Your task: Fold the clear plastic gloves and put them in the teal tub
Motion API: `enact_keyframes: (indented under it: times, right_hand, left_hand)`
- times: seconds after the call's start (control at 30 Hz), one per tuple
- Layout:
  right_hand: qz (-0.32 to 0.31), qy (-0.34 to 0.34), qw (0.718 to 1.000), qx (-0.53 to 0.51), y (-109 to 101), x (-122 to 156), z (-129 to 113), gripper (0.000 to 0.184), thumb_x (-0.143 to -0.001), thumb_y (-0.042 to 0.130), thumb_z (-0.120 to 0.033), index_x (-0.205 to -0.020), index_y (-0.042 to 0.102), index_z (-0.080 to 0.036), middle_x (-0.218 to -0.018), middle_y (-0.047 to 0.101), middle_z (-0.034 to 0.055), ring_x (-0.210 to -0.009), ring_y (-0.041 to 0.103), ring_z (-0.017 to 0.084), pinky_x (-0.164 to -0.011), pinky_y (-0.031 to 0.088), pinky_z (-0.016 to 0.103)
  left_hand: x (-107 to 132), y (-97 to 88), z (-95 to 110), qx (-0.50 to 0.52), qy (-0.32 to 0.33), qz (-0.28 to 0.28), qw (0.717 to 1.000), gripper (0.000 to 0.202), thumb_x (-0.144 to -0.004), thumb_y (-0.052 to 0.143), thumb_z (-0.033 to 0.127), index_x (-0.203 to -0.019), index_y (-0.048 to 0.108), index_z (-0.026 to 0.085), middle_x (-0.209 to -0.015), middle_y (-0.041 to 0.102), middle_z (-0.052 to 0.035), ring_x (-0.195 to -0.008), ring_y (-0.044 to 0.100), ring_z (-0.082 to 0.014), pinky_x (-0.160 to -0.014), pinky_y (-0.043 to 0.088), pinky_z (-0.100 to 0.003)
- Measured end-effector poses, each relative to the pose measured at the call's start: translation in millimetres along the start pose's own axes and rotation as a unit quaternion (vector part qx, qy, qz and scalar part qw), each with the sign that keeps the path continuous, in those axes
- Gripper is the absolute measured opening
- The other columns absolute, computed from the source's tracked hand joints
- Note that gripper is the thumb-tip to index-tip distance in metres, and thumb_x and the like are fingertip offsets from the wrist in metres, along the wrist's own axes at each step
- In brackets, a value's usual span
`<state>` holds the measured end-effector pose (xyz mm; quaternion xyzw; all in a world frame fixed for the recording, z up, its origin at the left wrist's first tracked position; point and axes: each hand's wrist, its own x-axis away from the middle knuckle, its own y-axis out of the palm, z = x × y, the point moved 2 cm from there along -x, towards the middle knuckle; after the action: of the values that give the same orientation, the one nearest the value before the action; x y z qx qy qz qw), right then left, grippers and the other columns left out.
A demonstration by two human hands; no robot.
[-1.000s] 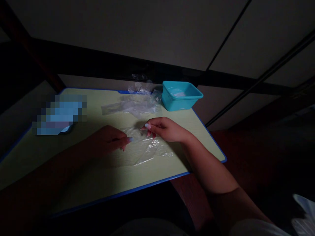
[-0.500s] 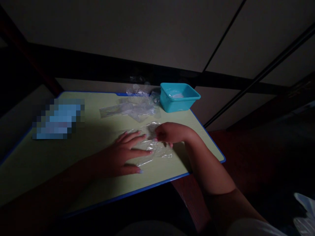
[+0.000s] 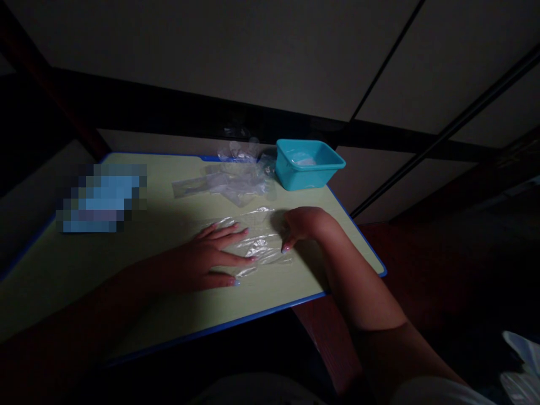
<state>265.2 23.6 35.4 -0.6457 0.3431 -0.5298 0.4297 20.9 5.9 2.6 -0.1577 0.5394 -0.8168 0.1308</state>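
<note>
A clear plastic bag (image 3: 257,239) lies flat in the middle of a pale green table (image 3: 126,292) with a blue rim. My left hand (image 3: 211,259) rests flat on the bag's left part, fingers stretched out and spread. At the bag's right edge my right hand (image 3: 301,225) has its fingers bent down, fingertips pressing on the plastic. The scene is dim.
A heap of more clear plastic bags (image 3: 232,180) sits at the far side of the table. Next to it on the right stands a turquoise tub (image 3: 310,163). A blurred blue patch (image 3: 101,197) covers something at the left. The table's right corner is near my right forearm.
My left hand went from a pinch to lying flat on the bag. My right hand slid right along the plastic to its right edge. The bag now lies flatter.
</note>
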Motion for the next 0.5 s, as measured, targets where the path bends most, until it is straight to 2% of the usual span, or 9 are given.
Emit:
enact_keyframes:
  times: [0.1, 0.2, 0.27, 0.4, 0.5]
  right_hand:
    - [-0.029, 0.040, 0.997, 0.062, -3, 0, 6, 0.045, -0.045, 0.088, -0.050, -0.067, 0.070, -0.015, -0.068, 0.067, 0.0100, -0.066, 0.064, 0.024, -0.055, 0.042, 0.029]
    - [-0.024, 0.049, 0.997, 0.046, -11, 2, 13, 0.041, -0.051, 0.087, -0.047, -0.068, 0.070, -0.014, -0.070, 0.067, 0.0115, -0.064, 0.061, 0.023, -0.054, 0.040, 0.030]
    - [0.020, 0.063, 0.998, 0.023, -16, 1, 18, 0.039, -0.056, 0.085, -0.045, -0.073, 0.069, -0.014, -0.073, 0.067, 0.0116, -0.064, 0.059, 0.021, -0.053, 0.037, 0.029]
    - [0.162, 0.055, 0.981, -0.094, -23, 0, 21, 0.032, -0.073, 0.076, -0.042, -0.087, 0.067, -0.014, -0.076, 0.066, 0.0079, -0.060, 0.055, 0.015, -0.053, 0.034, 0.026]
    - [0.193, 0.013, 0.966, -0.170, -22, -1, 18, 0.025, -0.079, 0.071, -0.036, -0.087, 0.065, -0.014, -0.075, 0.065, 0.0056, -0.057, 0.052, 0.012, -0.053, 0.032, 0.025]
  left_hand:
    - [1, -1.0, -1, -0.003, -0.006, -0.010, 1.000, 0.045, -0.090, 0.050, 0.056, -0.134, 0.044, 0.050, -0.159, 0.010, 0.0013, -0.144, 0.011, -0.0378, -0.111, 0.013, -0.063]
    - [1, -1.7, -2, -0.007, -0.008, -0.024, 1.000, 0.045, -0.090, 0.048, 0.057, -0.135, 0.043, 0.050, -0.159, 0.008, -0.0001, -0.145, 0.009, -0.0382, -0.110, 0.012, -0.064]
    - [1, -1.9, -2, -0.007, -0.008, -0.027, 1.000, 0.045, -0.090, 0.047, 0.057, -0.134, 0.044, 0.050, -0.159, 0.008, -0.0010, -0.144, 0.008, -0.0386, -0.110, 0.011, -0.065]
    - [2, -1.1, -3, -0.004, -0.005, -0.004, 1.000, 0.047, -0.091, 0.048, 0.057, -0.136, 0.043, 0.049, -0.159, 0.012, -0.0025, -0.144, 0.012, -0.0382, -0.110, 0.012, -0.064]
    - [2, 0.4, -5, -0.002, 0.003, 0.025, 1.000, 0.056, -0.090, 0.050, 0.057, -0.142, 0.035, 0.045, -0.159, 0.017, -0.0060, -0.143, 0.018, -0.0375, -0.111, 0.014, -0.062]
